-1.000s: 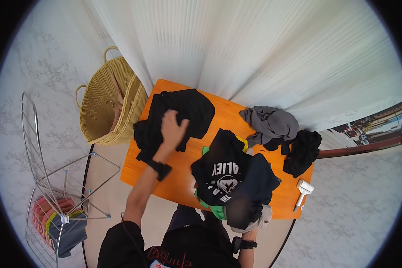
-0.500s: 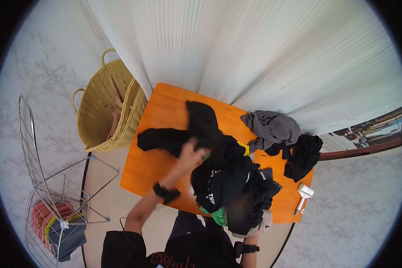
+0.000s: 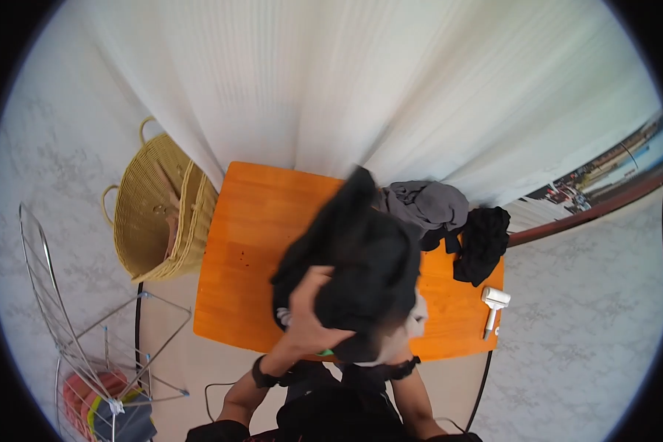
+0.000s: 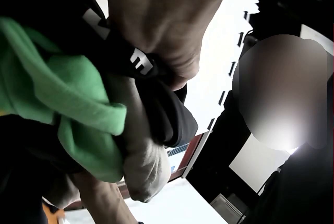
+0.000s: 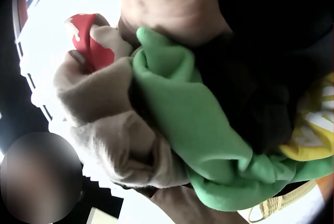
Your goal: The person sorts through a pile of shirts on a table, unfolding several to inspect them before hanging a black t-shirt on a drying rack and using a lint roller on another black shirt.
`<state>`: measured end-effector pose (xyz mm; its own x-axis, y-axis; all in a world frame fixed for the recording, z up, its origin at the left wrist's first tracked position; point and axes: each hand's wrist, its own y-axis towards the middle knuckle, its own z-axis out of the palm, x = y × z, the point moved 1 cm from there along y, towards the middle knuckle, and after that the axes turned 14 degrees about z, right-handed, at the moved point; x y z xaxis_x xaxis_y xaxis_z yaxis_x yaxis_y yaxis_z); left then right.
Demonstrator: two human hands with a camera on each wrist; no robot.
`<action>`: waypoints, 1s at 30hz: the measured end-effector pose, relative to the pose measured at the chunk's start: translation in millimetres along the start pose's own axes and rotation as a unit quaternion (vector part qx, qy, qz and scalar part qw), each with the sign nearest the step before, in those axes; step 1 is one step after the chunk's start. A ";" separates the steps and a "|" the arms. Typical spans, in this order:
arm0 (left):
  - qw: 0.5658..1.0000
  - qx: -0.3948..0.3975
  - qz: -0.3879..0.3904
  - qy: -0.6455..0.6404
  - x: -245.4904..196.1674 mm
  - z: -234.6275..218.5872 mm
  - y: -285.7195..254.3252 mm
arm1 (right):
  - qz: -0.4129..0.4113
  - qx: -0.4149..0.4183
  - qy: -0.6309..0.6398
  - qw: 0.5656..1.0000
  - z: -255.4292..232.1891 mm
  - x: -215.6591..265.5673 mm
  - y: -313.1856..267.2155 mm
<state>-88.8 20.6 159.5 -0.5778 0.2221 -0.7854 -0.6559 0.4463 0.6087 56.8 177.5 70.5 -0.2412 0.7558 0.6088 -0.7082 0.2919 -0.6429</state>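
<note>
A big bundle of clothes, mostly black garments (image 3: 361, 272), is held up in front of the body between both hands, over the table's near side. My left hand (image 3: 309, 317) grips its left side, thumb and fingers spread around the dark cloth. At the bundle's lower right, my right hand (image 3: 396, 345) holds the underside, its fingers largely hidden by fabric. From below, the right wrist view shows a green garment (image 5: 182, 114), a beige garment (image 5: 94, 88) with a red patch and a yellow garment (image 5: 313, 130). White letters mark a black garment (image 4: 141, 59) in the left wrist view.
On the orange table (image 3: 243, 221), a grey garment (image 3: 427, 202) and a crumpled black garment (image 3: 482, 247) lie at the back right, near a white lint roller (image 3: 493, 303). A wicker basket (image 3: 140, 221) with hangers stands left, beside a metal rack (image 3: 118, 353).
My left hand swept the black garment from the table's left onto the pile, then came to the pile's side. The whole bundle has been gathered up between both hands.
</note>
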 end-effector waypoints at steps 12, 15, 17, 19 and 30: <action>0.877 0.067 -0.291 0.377 250.8 -138.8 -39.9 | -0.120 0.022 -0.391 0.912 185.3 -85.3 321.0; 0.827 0.166 -0.261 0.470 228.5 -90.4 -51.3 | -0.075 -0.097 -0.475 0.871 168.3 -83.0 289.4; 0.792 0.131 -0.227 0.552 241.3 -78.9 -65.7 | -0.237 -0.127 -0.469 0.841 143.8 -50.8 225.1; 0.820 0.084 -0.220 0.522 246.9 -76.2 -63.8 | -0.290 -0.247 -0.497 0.779 104.6 -33.3 188.8; 0.835 -0.027 -0.234 0.497 233.0 -102.2 -6.2 | -0.079 -0.071 -0.405 0.908 155.7 -116.8 280.9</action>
<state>-269.0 -19.0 -15.8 -0.3514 -0.8076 -0.4737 -0.9285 0.2360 0.2867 -217.2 80.0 -108.9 -0.5930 0.0360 0.8044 -0.6976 0.4760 -0.5355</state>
